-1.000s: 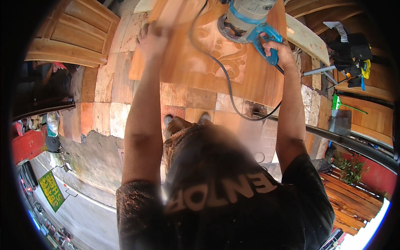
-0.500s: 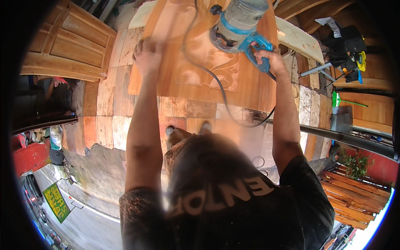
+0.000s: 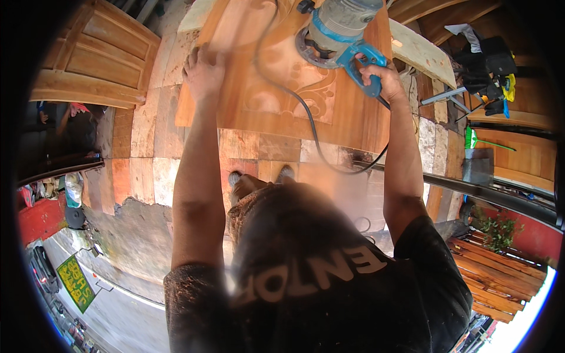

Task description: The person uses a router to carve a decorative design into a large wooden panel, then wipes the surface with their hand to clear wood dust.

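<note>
A large wooden door panel [image 3: 259, 112] lies flat in front of me, its face carved with scrolling leaf shapes. My right hand [image 3: 382, 78] grips the blue handle of a router [image 3: 338, 35]; the tool's round base rests over the carved area. From that handle a dark power cord [image 3: 306, 115] loops across the panel and hangs past its near edge. At the panel's left edge my left hand [image 3: 204, 73] lies with fingers stretched over the wood, holding nothing. The cutter under the router's base is hidden.
Another panelled door [image 3: 109, 50] stands at the far left. A folding stand [image 3: 450, 101] with dark bags is on the right, near a green broom [image 3: 471, 138]. Patchwork tiles [image 3: 138, 141] cover the floor. A metal rail [image 3: 500, 200] runs along the right side.
The whole view has shifted slightly, so the panel sits a little higher and further left. The router stays in my right hand, and my left hand remains on the panel's edge.
</note>
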A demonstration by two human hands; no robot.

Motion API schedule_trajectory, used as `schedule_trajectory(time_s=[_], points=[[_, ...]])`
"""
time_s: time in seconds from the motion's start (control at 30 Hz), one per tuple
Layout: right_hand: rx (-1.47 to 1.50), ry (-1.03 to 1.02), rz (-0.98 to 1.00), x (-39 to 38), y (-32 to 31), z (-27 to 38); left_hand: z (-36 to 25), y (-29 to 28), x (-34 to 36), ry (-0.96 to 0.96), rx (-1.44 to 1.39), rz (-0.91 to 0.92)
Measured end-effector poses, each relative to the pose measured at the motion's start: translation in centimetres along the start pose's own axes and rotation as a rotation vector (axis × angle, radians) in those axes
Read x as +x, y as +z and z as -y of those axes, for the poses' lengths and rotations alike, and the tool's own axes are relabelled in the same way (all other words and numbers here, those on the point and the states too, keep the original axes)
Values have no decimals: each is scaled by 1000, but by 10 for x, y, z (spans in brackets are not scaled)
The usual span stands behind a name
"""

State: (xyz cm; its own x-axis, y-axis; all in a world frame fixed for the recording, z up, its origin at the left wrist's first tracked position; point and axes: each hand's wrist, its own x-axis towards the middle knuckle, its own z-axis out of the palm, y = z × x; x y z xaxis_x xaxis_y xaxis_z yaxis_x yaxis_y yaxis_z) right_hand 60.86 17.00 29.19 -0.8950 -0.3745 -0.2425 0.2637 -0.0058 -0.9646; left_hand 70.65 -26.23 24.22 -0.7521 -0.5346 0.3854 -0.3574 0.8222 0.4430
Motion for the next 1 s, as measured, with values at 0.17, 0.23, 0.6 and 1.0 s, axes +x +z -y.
schedule_trajectory(time_s=[0.17, 0.23, 0.6, 1.0], points=[[24, 8, -16, -4, 7, -7, 11, 2, -4, -5, 8, 14], [24, 11, -27, -4, 10, -8, 14, 4, -3, -7, -8, 9], [-12, 22, -12, 7, 4, 1, 12, 12, 9, 7, -1, -17], [-297, -115, -146, 45, 53, 33, 30, 0, 76, 54, -42, -9]])
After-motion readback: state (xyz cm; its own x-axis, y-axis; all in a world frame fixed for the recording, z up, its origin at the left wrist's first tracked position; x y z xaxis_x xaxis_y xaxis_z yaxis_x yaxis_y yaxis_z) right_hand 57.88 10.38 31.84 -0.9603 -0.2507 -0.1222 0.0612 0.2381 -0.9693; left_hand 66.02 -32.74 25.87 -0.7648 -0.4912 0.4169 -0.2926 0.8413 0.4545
